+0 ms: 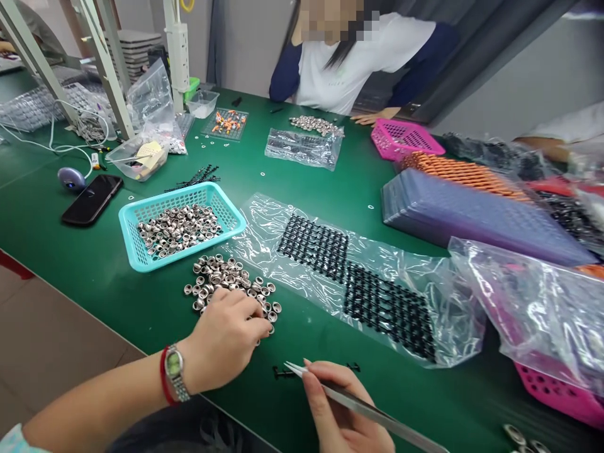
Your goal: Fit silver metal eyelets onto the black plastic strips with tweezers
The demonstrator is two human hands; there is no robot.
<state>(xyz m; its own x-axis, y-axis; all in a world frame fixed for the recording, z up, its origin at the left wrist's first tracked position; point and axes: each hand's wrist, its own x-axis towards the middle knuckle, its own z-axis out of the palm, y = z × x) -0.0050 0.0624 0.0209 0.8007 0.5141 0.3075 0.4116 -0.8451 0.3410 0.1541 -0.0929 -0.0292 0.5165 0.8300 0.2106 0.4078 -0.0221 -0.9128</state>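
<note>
My left hand (226, 333), with a watch and a red band at the wrist, reaches over a loose pile of small silver metal rings (221, 274). Its fingers are bent and drawn together among the rings; what they hold, if anything, is hidden. Metal tweezers (358, 406) are gripped in my right hand (344, 402), their pale tips pointing left. Right by the tips lies a small black plastic part (283, 374), partly behind them. Another black end (353, 367) shows beyond the right hand. Rows of black parts (387, 308) lie on a clear plastic bag (264, 251).
A turquoise basket (136, 257) of rings stands behind the pile, near a phone (92, 200). To the right are stacked clear trays (472, 207), a plastic bag (533, 308) and a pink basket (561, 393). Across the table sits a person (344, 69) near another pink basket (406, 135).
</note>
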